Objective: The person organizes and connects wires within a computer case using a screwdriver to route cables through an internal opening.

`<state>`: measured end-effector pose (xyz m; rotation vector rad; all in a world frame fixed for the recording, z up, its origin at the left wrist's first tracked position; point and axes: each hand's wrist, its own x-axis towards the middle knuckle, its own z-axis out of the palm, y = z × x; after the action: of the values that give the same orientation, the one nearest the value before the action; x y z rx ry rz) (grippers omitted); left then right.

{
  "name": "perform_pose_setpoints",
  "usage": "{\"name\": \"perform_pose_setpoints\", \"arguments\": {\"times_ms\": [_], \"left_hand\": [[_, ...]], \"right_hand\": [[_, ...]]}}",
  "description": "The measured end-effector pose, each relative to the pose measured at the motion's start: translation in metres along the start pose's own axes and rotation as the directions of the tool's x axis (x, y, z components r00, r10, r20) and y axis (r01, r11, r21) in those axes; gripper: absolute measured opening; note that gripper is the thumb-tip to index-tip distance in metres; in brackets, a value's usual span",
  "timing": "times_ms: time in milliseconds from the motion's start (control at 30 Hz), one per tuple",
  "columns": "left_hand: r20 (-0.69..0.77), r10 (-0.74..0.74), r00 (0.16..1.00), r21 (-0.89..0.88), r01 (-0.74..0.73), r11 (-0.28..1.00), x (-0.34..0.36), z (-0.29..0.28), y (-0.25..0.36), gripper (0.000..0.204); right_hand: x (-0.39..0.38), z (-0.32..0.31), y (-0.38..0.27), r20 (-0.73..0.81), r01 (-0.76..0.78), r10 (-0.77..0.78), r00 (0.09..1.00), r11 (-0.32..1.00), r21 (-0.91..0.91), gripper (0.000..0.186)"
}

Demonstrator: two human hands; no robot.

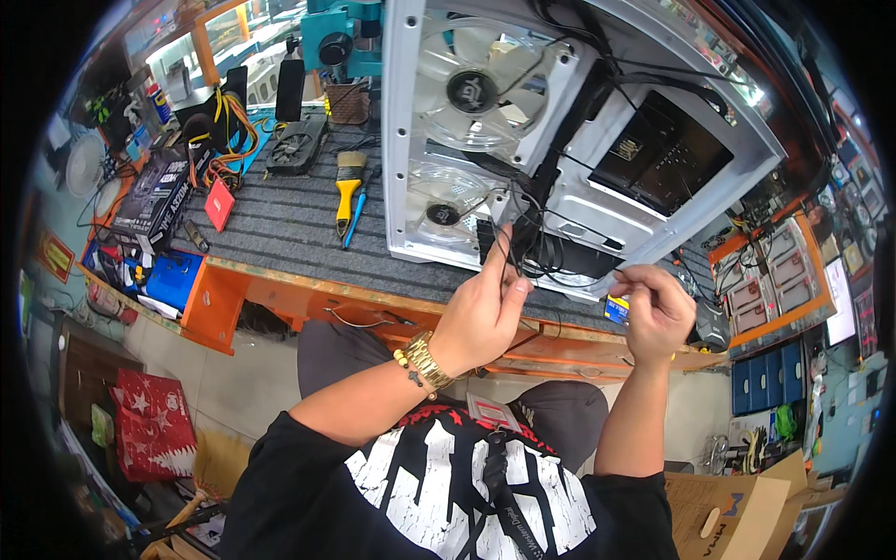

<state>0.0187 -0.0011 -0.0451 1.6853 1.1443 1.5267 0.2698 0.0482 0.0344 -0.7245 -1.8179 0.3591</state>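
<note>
A white computer case [399, 149] stands open in front of me, with two clear fans, an upper fan [472, 91] and a lower fan [442, 215], on its left side. Black cables [541, 252] hang in a tangle at the bottom of the case. My left hand [481, 313], with a gold watch at its wrist, closes on some of these thin black cables between forefinger and thumb. Just outside the case's lower right corner, my right hand [658, 308] is held up with its fingers curled into a pinch. What sits between those fingertips is too small to make out.
On the ribbed grey bench mat [289, 233] lie a yellow-handled brush [349, 191], a blue pen-like tool [355, 221], a graphics card [297, 147] and a black box [154, 205]. A small blue-and-yellow box [617, 309] is beside my right hand. The bench's orange drawer [210, 303] sticks out at left.
</note>
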Motion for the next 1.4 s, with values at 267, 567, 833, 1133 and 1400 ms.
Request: {"name": "perform_pose_setpoints", "arguments": {"times_ms": [267,567,833,1133,1400], "left_hand": [[-0.002,-0.032,0.999,-0.106,0.032,0.994,0.001,0.009,-0.007,0.07],[-0.032,0.02,0.999,-0.038,-0.021,0.999,0.004,0.005,0.003,0.076],[0.036,0.005,0.999,-0.071,-0.003,0.997,0.003,0.007,0.001,0.079],[0.005,0.07,0.998,-0.057,-0.07,0.996,0.002,0.004,-0.005,0.079],[-0.007,0.13,0.992,-0.042,-0.13,0.991,0.004,0.003,-0.008,0.079]], "right_hand": [[0.004,0.009,0.006,-0.075,-0.084,0.081,0.994,0.996,-0.04,0.024],[0.013,0.032,0.003,-0.076,-0.065,0.049,0.996,0.974,-0.217,0.024],[0.012,0.045,-0.007,-0.042,0.012,-0.032,0.999,0.912,-0.409,0.021],[0.008,0.054,-0.013,-0.151,-0.043,-0.02,0.988,0.913,-0.405,0.023],[0.006,0.051,-0.015,-0.116,0.025,-0.094,0.989,0.869,-0.495,0.023]]}}
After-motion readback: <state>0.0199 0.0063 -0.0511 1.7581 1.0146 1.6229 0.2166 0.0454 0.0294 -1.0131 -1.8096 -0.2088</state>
